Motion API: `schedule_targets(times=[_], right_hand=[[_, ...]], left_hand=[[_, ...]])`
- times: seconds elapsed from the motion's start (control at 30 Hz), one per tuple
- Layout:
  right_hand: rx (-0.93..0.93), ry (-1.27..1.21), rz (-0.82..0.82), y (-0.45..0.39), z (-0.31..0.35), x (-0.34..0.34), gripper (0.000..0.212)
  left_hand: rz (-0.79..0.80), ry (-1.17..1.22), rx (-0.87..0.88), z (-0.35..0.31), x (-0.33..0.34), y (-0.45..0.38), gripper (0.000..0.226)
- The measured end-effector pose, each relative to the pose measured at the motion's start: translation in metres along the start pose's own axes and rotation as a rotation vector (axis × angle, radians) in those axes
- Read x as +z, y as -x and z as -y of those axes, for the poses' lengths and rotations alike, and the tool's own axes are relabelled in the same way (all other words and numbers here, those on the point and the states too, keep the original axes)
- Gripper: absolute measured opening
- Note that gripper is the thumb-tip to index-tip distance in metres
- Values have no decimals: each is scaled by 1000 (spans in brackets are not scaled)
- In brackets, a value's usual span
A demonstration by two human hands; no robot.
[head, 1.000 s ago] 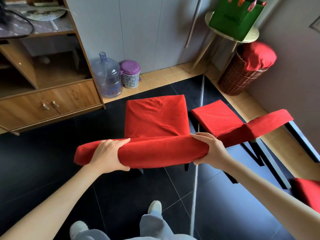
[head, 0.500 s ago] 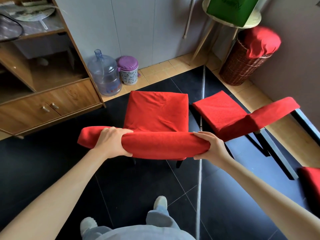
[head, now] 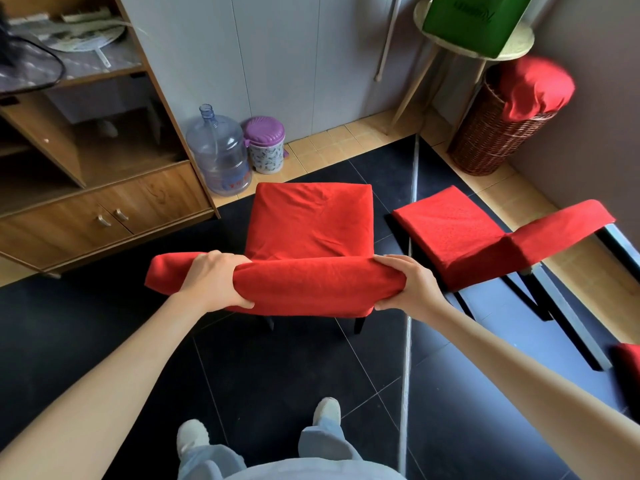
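A chair in a red cover stands in front of me, its seat [head: 311, 220] facing up and its backrest top [head: 318, 285] nearest to me. My left hand [head: 218, 278] grips the red cover over the backrest toward its left end, fingers curled round the fabric. At the right end of the backrest, my right hand [head: 408, 282] grips the cover as well. Loose red fabric [head: 166, 275] sticks out to the left past my left hand.
A second red-covered chair [head: 485, 237] stands right of the first. A wicker basket [head: 491, 140] holding red cloth sits at the back right beneath a round stool [head: 485, 46] with a green bag. A water jug [head: 218, 154], purple-lidded bin [head: 265, 143] and wooden cabinet [head: 86, 202] line the back left.
The chair and both hands have shifted slightly away from me and the view has tilted down. Both hands keep their hold on the backrest cover.
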State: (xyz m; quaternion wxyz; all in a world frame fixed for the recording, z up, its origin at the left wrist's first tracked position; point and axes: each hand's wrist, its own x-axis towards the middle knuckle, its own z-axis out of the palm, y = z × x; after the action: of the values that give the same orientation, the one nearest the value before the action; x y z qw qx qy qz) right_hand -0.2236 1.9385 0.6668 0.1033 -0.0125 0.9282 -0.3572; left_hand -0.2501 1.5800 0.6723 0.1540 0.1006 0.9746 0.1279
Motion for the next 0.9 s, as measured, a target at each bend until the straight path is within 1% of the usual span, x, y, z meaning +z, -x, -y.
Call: schedule_targets(times=[0.3,0.6,0.77,0.9], right_hand=[[20,-28,-18,-7,15,9,94],[-11,-41,-4,-23,30,16,96],[-22,-60,-22,-29,34,31,97],[6,-91,-9,-28,29,50,99]], left_hand=[[-20,19,-5,15,-4,6,70],[-32,21,-33,31,-10,7,71],[-21,27,-46,47,-17,5,69],[-5,-13,-47,54,-20,-4,71]])
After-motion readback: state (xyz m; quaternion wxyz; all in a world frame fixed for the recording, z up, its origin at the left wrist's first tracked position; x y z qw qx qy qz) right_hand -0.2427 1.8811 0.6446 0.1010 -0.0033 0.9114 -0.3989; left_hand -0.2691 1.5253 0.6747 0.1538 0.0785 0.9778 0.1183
